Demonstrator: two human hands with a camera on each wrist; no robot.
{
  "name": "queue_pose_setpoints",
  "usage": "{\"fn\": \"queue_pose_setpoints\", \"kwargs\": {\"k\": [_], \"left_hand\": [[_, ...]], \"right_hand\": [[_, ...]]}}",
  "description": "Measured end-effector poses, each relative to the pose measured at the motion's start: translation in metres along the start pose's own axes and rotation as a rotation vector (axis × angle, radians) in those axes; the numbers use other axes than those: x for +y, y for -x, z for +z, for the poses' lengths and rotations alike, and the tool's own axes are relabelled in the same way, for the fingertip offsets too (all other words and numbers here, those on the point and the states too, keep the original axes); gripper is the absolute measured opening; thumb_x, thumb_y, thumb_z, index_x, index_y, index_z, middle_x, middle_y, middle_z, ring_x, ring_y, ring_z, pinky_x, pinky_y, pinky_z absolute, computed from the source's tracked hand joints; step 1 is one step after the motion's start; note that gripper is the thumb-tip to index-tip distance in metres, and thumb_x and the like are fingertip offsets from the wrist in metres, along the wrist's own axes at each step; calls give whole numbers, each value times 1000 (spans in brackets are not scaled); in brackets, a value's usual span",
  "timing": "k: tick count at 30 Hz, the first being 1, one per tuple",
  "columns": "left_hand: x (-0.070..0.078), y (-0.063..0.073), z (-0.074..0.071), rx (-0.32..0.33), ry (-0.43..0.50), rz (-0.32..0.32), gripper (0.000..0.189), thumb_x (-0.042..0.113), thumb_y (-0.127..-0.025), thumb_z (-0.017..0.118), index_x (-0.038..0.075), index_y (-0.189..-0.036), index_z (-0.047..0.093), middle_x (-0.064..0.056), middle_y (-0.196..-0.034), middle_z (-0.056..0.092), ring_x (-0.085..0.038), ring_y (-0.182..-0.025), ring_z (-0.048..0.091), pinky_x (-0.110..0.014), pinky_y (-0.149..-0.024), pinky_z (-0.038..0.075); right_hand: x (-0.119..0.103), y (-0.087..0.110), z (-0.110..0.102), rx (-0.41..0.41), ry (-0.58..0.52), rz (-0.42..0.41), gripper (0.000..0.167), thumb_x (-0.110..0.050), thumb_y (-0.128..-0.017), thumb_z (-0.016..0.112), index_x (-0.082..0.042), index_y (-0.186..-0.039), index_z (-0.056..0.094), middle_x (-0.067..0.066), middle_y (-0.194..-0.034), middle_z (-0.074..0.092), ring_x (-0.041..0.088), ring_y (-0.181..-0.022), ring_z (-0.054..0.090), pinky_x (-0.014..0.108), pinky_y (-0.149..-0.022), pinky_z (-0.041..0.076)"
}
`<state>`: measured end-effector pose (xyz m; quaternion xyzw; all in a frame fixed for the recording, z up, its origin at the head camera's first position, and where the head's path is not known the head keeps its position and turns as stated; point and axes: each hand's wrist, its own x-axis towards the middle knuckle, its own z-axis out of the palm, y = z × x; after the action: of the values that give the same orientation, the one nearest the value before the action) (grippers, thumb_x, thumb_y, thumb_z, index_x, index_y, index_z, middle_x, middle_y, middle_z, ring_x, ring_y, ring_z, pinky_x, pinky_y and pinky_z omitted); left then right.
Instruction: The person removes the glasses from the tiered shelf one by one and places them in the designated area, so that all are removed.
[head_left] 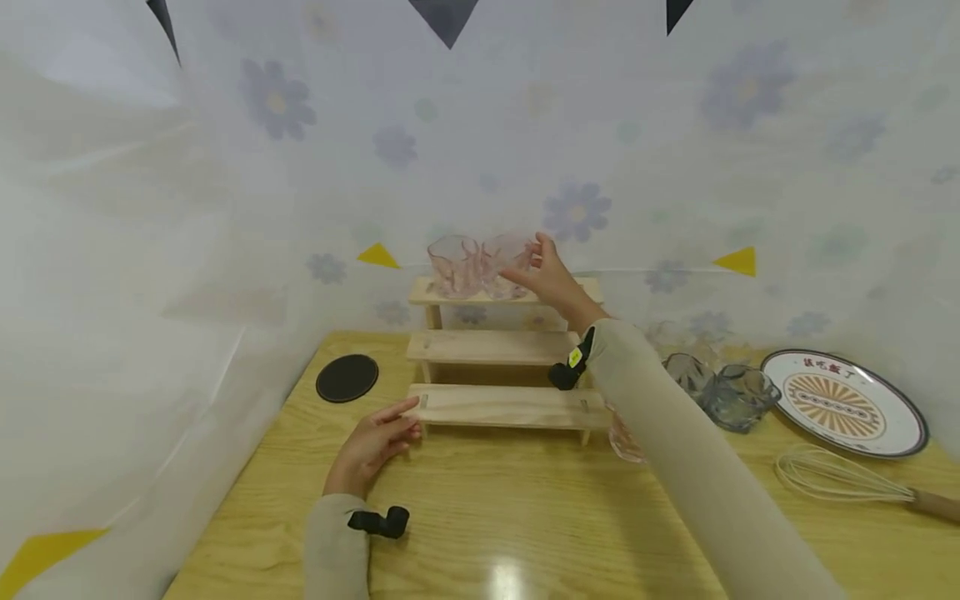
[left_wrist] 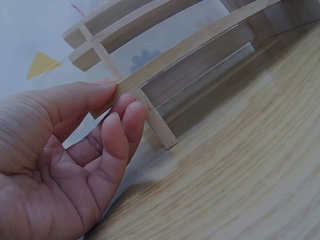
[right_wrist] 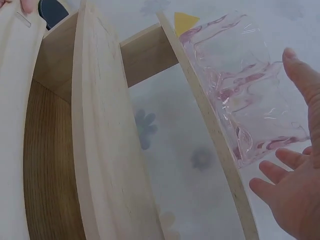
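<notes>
Two pink clear glass cups, a left one point(head_left: 454, 268) and a right one point(head_left: 501, 265), stand side by side on the top tier of a three-step wooden shelf point(head_left: 495, 346). Around the right side of the right cup is my right hand point(head_left: 551, 279), thumb and fingers spread apart. The right wrist view shows the thumb point(right_wrist: 299, 70) and curved fingers point(right_wrist: 272, 175) beside that cup, with a gap showing between them. My left hand point(head_left: 375, 442) pinches the left end of the lowest tier point(left_wrist: 150, 75), thumb on top and fingertips underneath.
A black round coaster point(head_left: 347, 377) lies left of the shelf. To the right are grey-blue glass cups point(head_left: 742, 396), a patterned plate point(head_left: 847, 404) and a whisk point(head_left: 847, 475). Another pink glass point(head_left: 624, 437) is partly hidden by my right sleeve. A floral sheet hangs behind.
</notes>
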<state>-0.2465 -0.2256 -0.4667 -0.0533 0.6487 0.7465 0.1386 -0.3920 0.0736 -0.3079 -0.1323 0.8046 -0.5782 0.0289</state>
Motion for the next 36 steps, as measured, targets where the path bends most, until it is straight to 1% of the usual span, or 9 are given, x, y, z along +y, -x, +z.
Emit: {"fn": "queue_pose_setpoints", "kwargs": {"k": [5,8,12,16,21,28,32,36], "left_hand": [[-1,4,-1,-9,2,-7,53,8,-92,61,6,-142,43,0,-82,70,-8,-75,66,-17,-56,48],[-3,5,0,-12,2,-6,53,8,-92,61,5,-142,43,0,-81,70,-8,-75,66,-17,-56,48],[-3,3,3,-15,7,0,52,8,-92,61,5,-142,44,0,-81,70,-8,-75,66,-17,-56,48],[-3,2,1,-5,17,-9,52,7,-92,61,6,-141,45,0,-80,70,-8,-74,66,-17,-56,48],[-4,1,0,5,20,-11,52,7,-91,62,6,-141,46,0,-80,70,-8,-74,66,-17,-56,48],[-5,1,0,-7,20,-6,52,7,-91,63,5,-140,46,0,-80,70,-8,-73,65,-17,-56,48],[-7,0,1,-6,16,-7,52,8,-92,62,6,-141,46,0,-80,70,-8,-74,66,-17,-57,48],[-7,-2,1,-6,6,-1,52,9,-92,62,6,-141,45,1,-80,70,-8,-74,66,-17,-57,48]], "right_hand": [[-9,-2,10,9,36,-29,102,-44,-84,69,-17,-153,0,5,-151,25,25,-137,26,45,-108,28],[-11,0,12,35,53,-24,97,-46,-84,69,-16,-152,8,5,-148,31,24,-132,33,44,-106,32],[-9,2,9,76,63,-24,88,-44,-84,70,-13,-150,21,4,-142,38,23,-126,39,43,-103,35],[-8,3,7,85,45,-28,85,-43,-83,71,-13,-148,26,5,-140,41,23,-128,38,43,-104,34],[-4,9,4,86,16,-47,84,-45,-80,73,-15,-146,30,5,-140,43,25,-133,32,44,-105,32],[5,21,-2,119,-33,-75,82,-40,-78,77,-14,-144,37,7,-138,46,24,-128,37,45,-102,36],[6,30,-7,139,-12,-83,81,-38,-78,77,-12,-144,37,10,-138,47,26,-128,38,46,-102,35],[5,42,-14,159,38,-90,80,-37,-79,77,-11,-144,38,11,-136,49,28,-129,38,48,-101,36]]}}
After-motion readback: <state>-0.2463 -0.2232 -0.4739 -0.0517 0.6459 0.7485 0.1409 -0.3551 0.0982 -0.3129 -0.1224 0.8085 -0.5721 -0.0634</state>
